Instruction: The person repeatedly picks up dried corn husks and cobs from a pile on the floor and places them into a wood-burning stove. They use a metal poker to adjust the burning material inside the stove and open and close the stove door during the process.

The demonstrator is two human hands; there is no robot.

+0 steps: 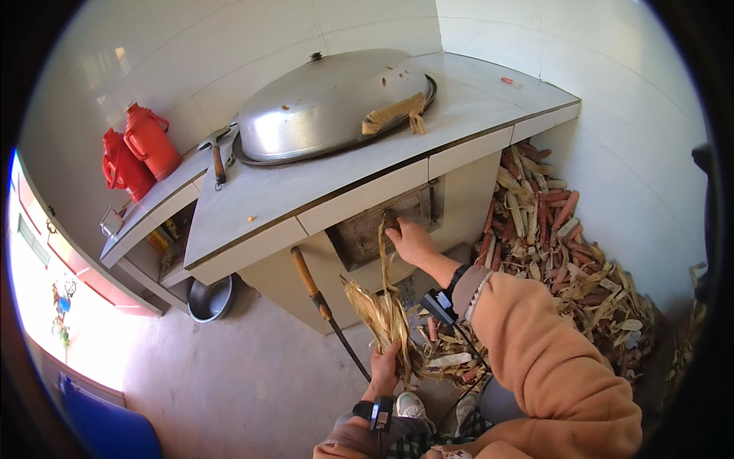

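My left hand (385, 370) holds a bundle of dry corn husks (381, 315) upright in front of the stove. My right hand (414, 241) reaches to the metal firebox door (367, 229) in the stove's front, fingers closed at its dark handle (391, 220). A thin husk strip (383, 252) hangs beside those fingers, down towards the bundle. The door lies against its frame. Left of the bundle, a wooden-handled tool (307, 272) leans by the stove; its lower end is hidden.
On the tiled counter (269, 201) stand a large domed metal lid (327, 103), a wooden-handled spatula (218, 163) and two red thermos flasks (152, 140). Corn cobs and husks (550, 246) are heaped at the right. A metal basin (212, 298) sits underneath, left. A blue object (109, 421) is lower left.
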